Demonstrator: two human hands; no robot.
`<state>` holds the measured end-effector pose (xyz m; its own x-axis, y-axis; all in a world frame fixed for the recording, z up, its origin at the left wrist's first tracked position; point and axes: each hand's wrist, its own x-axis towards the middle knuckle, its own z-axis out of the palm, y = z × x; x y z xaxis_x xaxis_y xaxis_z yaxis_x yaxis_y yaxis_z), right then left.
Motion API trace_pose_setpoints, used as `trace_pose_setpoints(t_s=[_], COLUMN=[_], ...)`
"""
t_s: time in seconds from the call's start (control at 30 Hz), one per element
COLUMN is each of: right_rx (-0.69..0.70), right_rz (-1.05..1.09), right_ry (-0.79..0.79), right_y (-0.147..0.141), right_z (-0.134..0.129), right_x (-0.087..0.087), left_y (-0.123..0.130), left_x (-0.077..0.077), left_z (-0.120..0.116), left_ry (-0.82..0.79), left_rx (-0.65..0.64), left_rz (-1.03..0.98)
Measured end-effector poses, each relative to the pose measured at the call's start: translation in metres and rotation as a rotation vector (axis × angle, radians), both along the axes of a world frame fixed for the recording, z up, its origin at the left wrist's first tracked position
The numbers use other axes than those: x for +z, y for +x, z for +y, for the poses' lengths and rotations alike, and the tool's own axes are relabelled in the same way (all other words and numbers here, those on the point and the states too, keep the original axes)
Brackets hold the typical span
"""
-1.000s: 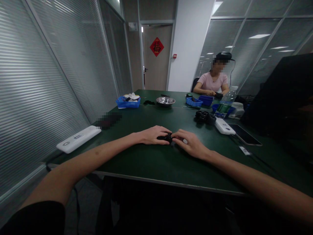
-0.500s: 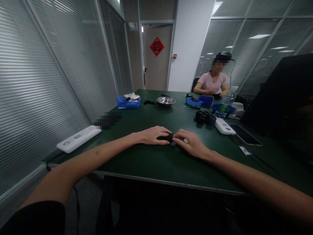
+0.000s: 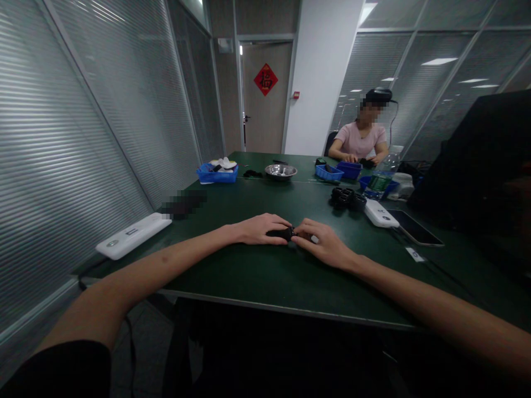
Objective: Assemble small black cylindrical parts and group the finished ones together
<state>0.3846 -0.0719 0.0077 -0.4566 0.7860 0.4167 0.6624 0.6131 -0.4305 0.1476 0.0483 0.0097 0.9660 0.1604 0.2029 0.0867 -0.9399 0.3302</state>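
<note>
A small black part (image 3: 282, 234) lies low over the green tabletop (image 3: 249, 276), between my two hands; its exact kind is too small and dark to make out. My left hand (image 3: 261, 229) is closed on it from the left, thumb in front and fingers behind. From the right, my right hand (image 3: 321, 239) pinches at the part's right end with thumb and index finger. Something small and white (image 3: 314, 239) shows against the right palm. The fingers hide much of the black part.
Several black rounded pieces (image 3: 347, 199) sit right of centre, near a bottle (image 3: 378, 179), a white power bank (image 3: 380, 213) and a phone (image 3: 415, 228). Farther back are a metal bowl (image 3: 281, 172) and blue trays (image 3: 218, 176). Another white device (image 3: 135, 235) lies left. A person (image 3: 360, 141) sits across.
My hands stay in nearly the same place around the black part, with only tiny finger shifts. Across the table, the other person's hands have moved slightly.
</note>
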Motion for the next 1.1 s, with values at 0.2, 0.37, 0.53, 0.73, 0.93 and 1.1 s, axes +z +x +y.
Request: trace_pose_setpoints(t_s=[0.2,0.37,0.53,0.73,0.93,1.1], right_rx=[0.023,0.014,0.008,0.021,0.007,0.011], right_rz=[-0.005,0.000,-0.016,-0.024,-0.027,-0.044], right_ry=[0.029,0.027,0.036,0.052,0.040,0.051], right_y=[0.0011,0.0012,0.0027,0.0025,0.0004,0.0022], right_z=[0.0016,0.0010,0.0024,0.0018,0.0000,0.0012], right_x=[-0.0029,-0.0031,-0.0050,-0.0052,-0.0012,-0.0032], left_y=[-0.0008,-0.0002,-0.0001,0.0000,0.0000,-0.0004], left_x=[-0.0020,0.0000,-0.0005,-0.0028,-0.0014,-0.0025], left_z=[0.0011,-0.0006,-0.0001,0.0012,0.0006,0.0014], left_ry=[0.004,0.002,0.014,0.013,0.002,0.015], left_rx=[0.010,0.009,-0.001,-0.005,0.001,0.001], left_rz=[0.000,0.004,-0.004,-0.012,0.001,0.005])
